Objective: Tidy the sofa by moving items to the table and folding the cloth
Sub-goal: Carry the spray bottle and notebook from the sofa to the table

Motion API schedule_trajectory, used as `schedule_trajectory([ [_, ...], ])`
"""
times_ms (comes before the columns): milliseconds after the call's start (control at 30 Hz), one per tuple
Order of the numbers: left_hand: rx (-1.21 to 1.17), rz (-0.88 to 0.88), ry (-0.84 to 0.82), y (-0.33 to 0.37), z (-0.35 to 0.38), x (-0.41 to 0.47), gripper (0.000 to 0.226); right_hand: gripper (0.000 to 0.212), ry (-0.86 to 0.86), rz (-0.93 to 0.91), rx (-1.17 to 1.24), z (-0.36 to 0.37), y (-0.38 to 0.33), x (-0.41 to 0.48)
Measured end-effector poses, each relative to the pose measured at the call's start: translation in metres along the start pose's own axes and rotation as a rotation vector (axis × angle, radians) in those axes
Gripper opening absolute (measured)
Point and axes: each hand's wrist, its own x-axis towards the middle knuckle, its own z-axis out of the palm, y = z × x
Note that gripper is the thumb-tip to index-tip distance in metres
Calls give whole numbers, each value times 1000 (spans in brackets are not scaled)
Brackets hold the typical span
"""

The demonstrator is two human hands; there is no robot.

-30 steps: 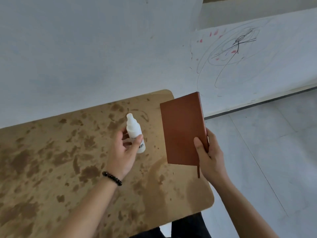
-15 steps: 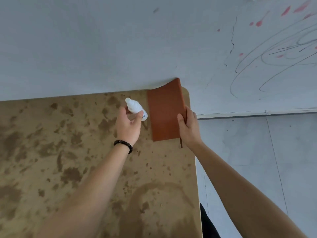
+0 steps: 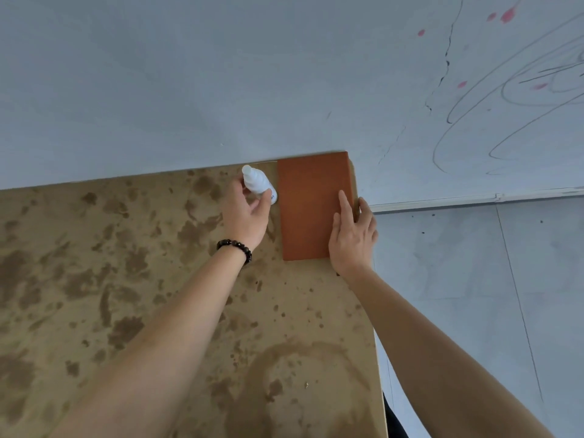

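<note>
A brown notebook (image 3: 308,207) lies flat at the far right corner of the stained wooden table (image 3: 132,305), against the wall. My right hand (image 3: 352,238) rests on its right edge, fingers flat on the cover and thumb over the side. Just left of the notebook stands a small white bottle (image 3: 255,181), tilted a little, close to the wall. My left hand (image 3: 248,213), with a dark bead bracelet at the wrist, is wrapped around the bottle's lower part. No sofa or cloth is in view.
A pale wall (image 3: 221,74) runs right behind the table's far edge, with pen scribbles and red marks (image 3: 505,90) at the right. Grey tiled floor (image 3: 474,279) lies beyond the table's right edge.
Both hands have reached farther toward the wall. The notebook has gone from tilted in the air to flat on the table corner, and the bottle now sits by the far edge.
</note>
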Motion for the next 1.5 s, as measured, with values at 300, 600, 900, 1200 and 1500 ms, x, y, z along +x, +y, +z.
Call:
schedule_trajectory([
  [300,30,90,-103,-3,-1,16,43,51,-51,4,-114,-3,-1,0],
  [600,305,126,-268,-21,-97,-58,59,52,-238,83,-236,-51,-35,-44],
  [900,-12,96,-204,-25,-245,-247,54,43,-74,-76,166,-124,-86,-250],
  [1200,-165,-49,262,-30,-309,-392,47,40,-254,-427,297,-157,-94,-339],
  [1500,-109,-283,803,-49,-304,-575,44,68,-754,-747,176,-115,-105,-384],
])
